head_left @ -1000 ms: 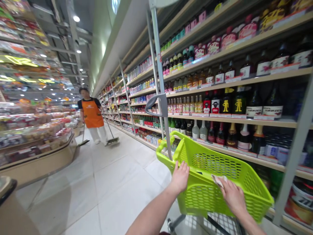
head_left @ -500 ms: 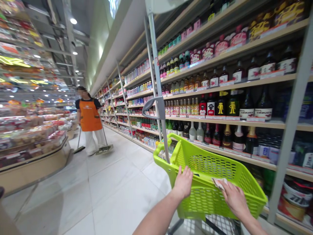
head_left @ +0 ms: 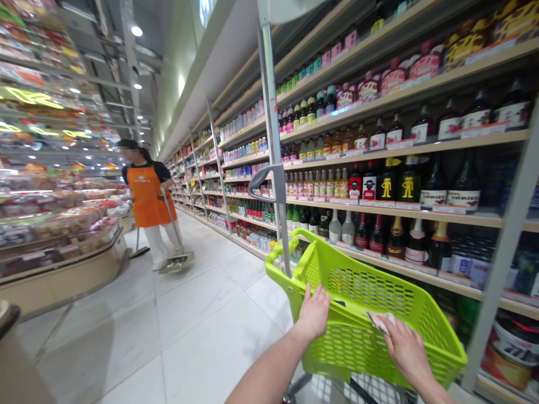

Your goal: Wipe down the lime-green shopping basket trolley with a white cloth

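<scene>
A lime-green plastic shopping cart (head_left: 337, 336) with perforated walls stands in front of me. My left hand (head_left: 314, 312) grips its near rim, the fingers hooked over the top edge. Farther right along the same rim, my right hand (head_left: 405, 343) holds a crumpled white cloth (head_left: 382, 321) with dark marks. The cloth touches the rim; whether it is fabric or paper I cannot make out. A tall grey pole with a handle loop (head_left: 269, 184) rises at the cart's handle end. Inside, the visible part of the basket shows no goods.
Shelves (head_left: 391, 207) of bottles and cans run along the right side. A person in an orange apron (head_left: 150, 196) stands in the aisle with a long-handled dustpan (head_left: 177, 262) and a broom (head_left: 139, 252). A display counter (head_left: 76, 275) with packed food curves along the left.
The person in the apron has turned, and the dustpan has shifted slightly. My view has swung a little to the left. Both my hands stay at nearly the same spots on the rim.
</scene>
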{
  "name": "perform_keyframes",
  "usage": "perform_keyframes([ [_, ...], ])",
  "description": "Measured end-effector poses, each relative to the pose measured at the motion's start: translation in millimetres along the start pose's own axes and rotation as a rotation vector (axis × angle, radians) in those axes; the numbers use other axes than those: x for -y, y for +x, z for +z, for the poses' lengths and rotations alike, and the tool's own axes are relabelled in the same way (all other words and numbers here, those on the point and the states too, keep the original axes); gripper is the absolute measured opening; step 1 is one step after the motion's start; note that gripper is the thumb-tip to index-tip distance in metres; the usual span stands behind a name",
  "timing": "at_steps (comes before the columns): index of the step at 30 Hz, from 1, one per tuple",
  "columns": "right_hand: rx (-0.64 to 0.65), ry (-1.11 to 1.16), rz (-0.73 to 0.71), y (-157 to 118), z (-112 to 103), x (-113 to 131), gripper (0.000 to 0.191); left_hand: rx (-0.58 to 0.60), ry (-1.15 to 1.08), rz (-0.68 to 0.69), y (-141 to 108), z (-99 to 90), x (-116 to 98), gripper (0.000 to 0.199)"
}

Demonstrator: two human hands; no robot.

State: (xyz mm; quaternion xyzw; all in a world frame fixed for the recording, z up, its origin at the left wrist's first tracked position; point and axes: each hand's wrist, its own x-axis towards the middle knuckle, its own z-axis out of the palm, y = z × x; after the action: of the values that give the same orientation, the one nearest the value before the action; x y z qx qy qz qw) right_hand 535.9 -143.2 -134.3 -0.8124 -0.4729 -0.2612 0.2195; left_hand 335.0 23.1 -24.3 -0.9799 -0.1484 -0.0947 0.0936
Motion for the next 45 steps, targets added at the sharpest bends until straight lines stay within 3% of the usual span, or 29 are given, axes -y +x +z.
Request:
perform_keyframes([
  [5,0.02,-0.043,0.007,-5.1,-13.0,-10.0,0.036,-0.015,-0.025,0.014,-0.3,1.3,3.3,0.054],
  [10,0.043,-0.139,0.2,-10.6,-45.8,-27.9,0.029,-0.05,-0.018,-0.023,7.0,10.2,-6.4,0.054],
  [13,0.027,-0.12,0.263,-1.0,-53.6,0.5,0.024,-0.078,-0.016,0.007,14.7,14.8,-23.4,0.058],
  [16,0.046,-0.052,0.172,15.0,-47.7,40.7,0.026,-0.079,-0.034,0.081,19.7,17.0,-41.8,0.06],
  [19,0.068,-0.042,0.15,21.0,-41.6,51.4,0.031,-0.059,-0.034,0.116,22.0,18.1,-52.4,0.059],
  [23,0.128,-0.078,0.164,7.9,-45.4,9.5,0.033,-0.026,-0.013,0.139,22.7,18.9,-54.3,0.058],
  [27,0.133,-0.123,0.267,-9.1,-52.3,-36.4,0.032,-0.019,-0.014,0.16,21.9,19.9,-53.4,0.058],
  [30,0.091,-0.122,0.337,-17.2,-52.3,-50.6,0.03,-0.033,-0.033,0.151,19.4,19.7,-53.1,0.057],
  [36,-0.019,-0.085,0.333,-31.2,-51.8,-61.3,0.031,-0.112,-0.068,0.111,10.9,18.4,-47.5,0.053],
  [39,-0.079,-0.081,0.377,-32.6,-50.6,-50.1,0.031,-0.186,-0.049,0.022,10.6,19.1,-43.9,0.054],
  [42,-0.099,-0.043,0.34,-23.4,-43.2,-14.6,0.027,-0.214,-0.018,-0.037,13.2,21.4,-42.7,0.058],
  [45,-0.111,0.023,0.221,-10.2,-34.0,20.6,0.028,-0.173,-0.007,-0.002,15.2,24.5,-42.4,0.059],
])
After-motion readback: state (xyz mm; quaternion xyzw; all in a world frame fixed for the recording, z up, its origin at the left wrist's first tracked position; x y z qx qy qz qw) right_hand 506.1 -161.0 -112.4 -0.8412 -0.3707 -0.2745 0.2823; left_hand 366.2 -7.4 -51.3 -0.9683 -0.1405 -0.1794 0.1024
